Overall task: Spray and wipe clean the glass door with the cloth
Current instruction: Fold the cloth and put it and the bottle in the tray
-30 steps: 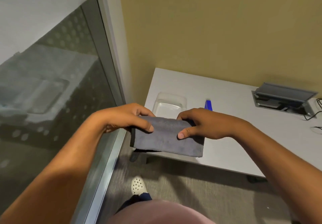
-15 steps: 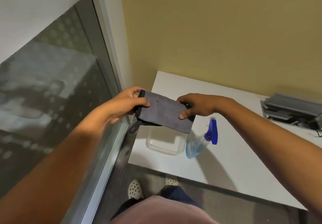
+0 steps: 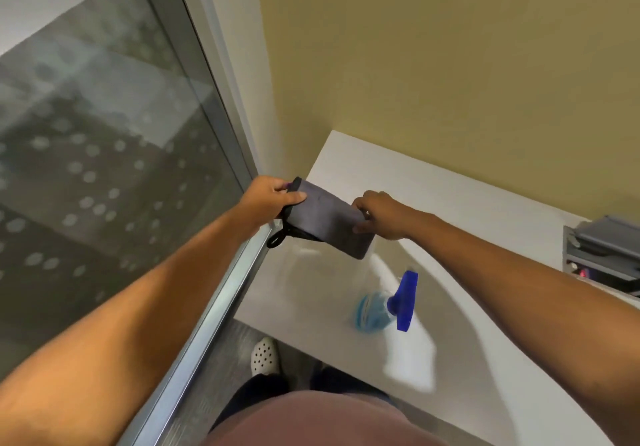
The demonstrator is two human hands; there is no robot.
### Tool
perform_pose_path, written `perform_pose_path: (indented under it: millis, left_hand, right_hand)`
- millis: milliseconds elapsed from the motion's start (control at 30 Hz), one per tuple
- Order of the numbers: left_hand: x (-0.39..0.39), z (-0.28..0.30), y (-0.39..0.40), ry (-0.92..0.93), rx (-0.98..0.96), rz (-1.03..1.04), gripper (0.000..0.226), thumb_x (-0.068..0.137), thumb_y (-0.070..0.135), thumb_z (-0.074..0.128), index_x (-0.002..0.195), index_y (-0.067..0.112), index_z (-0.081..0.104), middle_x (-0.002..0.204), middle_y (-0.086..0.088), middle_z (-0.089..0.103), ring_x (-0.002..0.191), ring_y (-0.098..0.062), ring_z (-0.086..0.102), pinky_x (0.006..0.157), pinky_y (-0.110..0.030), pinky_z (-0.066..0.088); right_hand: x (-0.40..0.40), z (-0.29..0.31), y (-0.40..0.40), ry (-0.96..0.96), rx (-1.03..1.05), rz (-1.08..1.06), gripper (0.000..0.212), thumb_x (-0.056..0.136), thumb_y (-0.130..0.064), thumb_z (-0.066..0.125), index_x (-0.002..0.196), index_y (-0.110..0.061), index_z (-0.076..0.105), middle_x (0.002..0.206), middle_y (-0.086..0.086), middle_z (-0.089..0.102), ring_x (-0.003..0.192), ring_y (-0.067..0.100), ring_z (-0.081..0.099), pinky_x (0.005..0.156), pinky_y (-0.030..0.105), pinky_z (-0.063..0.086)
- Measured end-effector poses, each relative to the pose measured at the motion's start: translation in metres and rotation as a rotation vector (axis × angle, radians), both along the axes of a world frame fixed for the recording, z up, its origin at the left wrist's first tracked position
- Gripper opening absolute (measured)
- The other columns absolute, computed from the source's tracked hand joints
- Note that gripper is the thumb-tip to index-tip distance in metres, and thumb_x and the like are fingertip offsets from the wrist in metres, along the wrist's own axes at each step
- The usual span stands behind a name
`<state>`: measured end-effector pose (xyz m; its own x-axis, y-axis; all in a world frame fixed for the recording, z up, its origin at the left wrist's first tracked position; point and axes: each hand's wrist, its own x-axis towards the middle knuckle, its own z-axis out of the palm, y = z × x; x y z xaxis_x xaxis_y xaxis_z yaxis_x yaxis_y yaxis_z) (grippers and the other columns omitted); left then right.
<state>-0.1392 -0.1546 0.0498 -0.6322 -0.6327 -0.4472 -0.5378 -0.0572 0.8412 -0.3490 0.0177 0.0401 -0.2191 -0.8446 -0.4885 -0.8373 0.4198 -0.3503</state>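
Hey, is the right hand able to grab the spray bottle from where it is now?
Probably yes: the spray bottle stands unobstructed below the right hand, which must first release the cloth.

Bright even light, motion blur, soft arm shadows on table (image 3: 485, 223).

The view is tipping further down and swinging right, so the spray bottle (image 3: 375, 310), hidden behind the hands a second ago, is now sitting in full view on the counter (image 3: 467, 210). The left hand (image 3: 273, 199) and right hand (image 3: 384, 215) are carrying the folded cloth (image 3: 329, 218) up and away from the body, tilting it so its left end is riding higher, close to the glass door (image 3: 104, 154). A black loop (image 3: 275, 239) is now dangling from its lower left corner.
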Motion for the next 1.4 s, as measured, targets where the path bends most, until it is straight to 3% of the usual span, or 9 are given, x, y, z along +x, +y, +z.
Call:
perform_pose_path:
  millis: [133,233,400,867,967,1067,1133,1233,1400]
  left_hand:
    - [-0.016,-0.009,0.000,-0.087,-0.054,0.032,0.037,0.093,0.022,0.083,0.101,-0.013,0.075,0.094,-0.033,0.070,0.085,-0.036,0.068,0.089,-0.053,0.062]
    - [-0.027,-0.015,0.000,-0.170,-0.096,0.000,0.033,0.095,0.025,0.081,0.106,-0.006,0.079,0.105,-0.029,0.076,0.102,-0.047,0.073,0.099,-0.055,0.062]
    - [-0.035,-0.025,-0.001,-0.218,-0.111,-0.016,0.024,0.095,0.024,0.080,0.111,0.005,0.082,0.106,-0.018,0.080,0.105,-0.037,0.076,0.098,-0.050,0.063]
    - [-0.036,-0.057,0.019,-0.201,-0.151,0.110,0.041,0.085,0.025,0.090,0.122,0.011,0.079,0.104,0.000,0.075,0.099,-0.021,0.071,0.073,-0.021,0.055]
    - [-0.030,-0.063,0.020,-0.159,-0.171,0.119,0.038,0.086,0.025,0.089,0.120,0.010,0.080,0.103,0.001,0.076,0.098,-0.021,0.071,0.070,-0.018,0.052]
    - [-0.020,-0.065,0.017,-0.133,-0.163,0.090,0.033,0.087,0.024,0.088,0.116,0.009,0.082,0.100,0.002,0.079,0.100,-0.024,0.074,0.072,-0.016,0.055]
    - [-0.011,-0.065,0.016,-0.118,-0.180,0.077,0.035,0.092,0.028,0.084,0.121,0.008,0.080,0.108,0.001,0.080,0.106,-0.021,0.073,0.080,-0.016,0.055]
    - [0.013,-0.069,0.018,-0.104,-0.186,0.133,0.027,0.101,0.035,0.071,0.117,0.015,0.082,0.126,-0.007,0.078,0.111,-0.021,0.071,0.098,-0.038,0.055]
    - [0.074,-0.089,0.048,-0.199,-0.077,0.138,0.027,0.105,0.028,0.062,0.084,0.028,0.079,0.129,0.001,0.077,0.093,-0.022,0.073,0.081,-0.038,0.058]
  right_hand:
    - [-0.003,-0.020,-0.004,0.183,0.003,0.110,0.041,0.101,-0.040,0.066,0.134,-0.015,0.064,0.144,0.014,0.045,0.127,0.036,0.045,0.101,0.046,0.046]
    - [-0.008,-0.030,-0.005,0.170,0.024,0.144,0.044,0.103,-0.040,0.063,0.136,-0.012,0.061,0.160,0.013,0.031,0.142,0.038,0.037,0.113,0.049,0.043]
    - [-0.007,-0.042,-0.006,0.138,-0.004,0.140,0.036,0.104,-0.032,0.063,0.131,-0.008,0.064,0.165,0.012,0.032,0.146,0.035,0.038,0.114,0.046,0.045]
    - [0.002,-0.049,0.010,-0.065,-0.271,-0.100,0.031,0.106,-0.023,0.062,0.134,-0.017,0.071,0.161,0.004,0.048,0.149,0.025,0.042,0.125,0.041,0.034]
    - [0.003,-0.037,0.034,-0.195,-0.340,-0.175,0.026,0.104,-0.008,0.062,0.127,-0.009,0.074,0.136,0.012,0.066,0.121,0.027,0.062,0.108,0.040,0.052]
    - [-0.006,-0.024,0.073,-0.335,-0.193,-0.072,0.042,0.096,0.011,0.059,0.132,-0.009,0.070,0.132,0.010,0.070,0.113,0.026,0.066,0.087,0.020,0.052]
    - [-0.012,-0.019,0.099,-0.400,-0.038,0.034,0.056,0.095,0.007,0.067,0.143,-0.021,0.060,0.145,0.001,0.061,0.126,0.019,0.060,0.092,0.024,0.055]
    - [-0.010,-0.022,0.128,-0.466,0.069,0.127,0.074,0.095,-0.011,0.077,0.156,-0.033,0.042,0.161,-0.010,0.045,0.146,0.010,0.041,0.110,0.038,0.054]
    - [0.010,-0.045,0.148,-0.581,-0.067,0.117,0.072,0.089,-0.024,0.085,0.151,-0.030,0.049,0.153,-0.010,0.053,0.141,0.010,0.051,0.110,0.033,0.054]
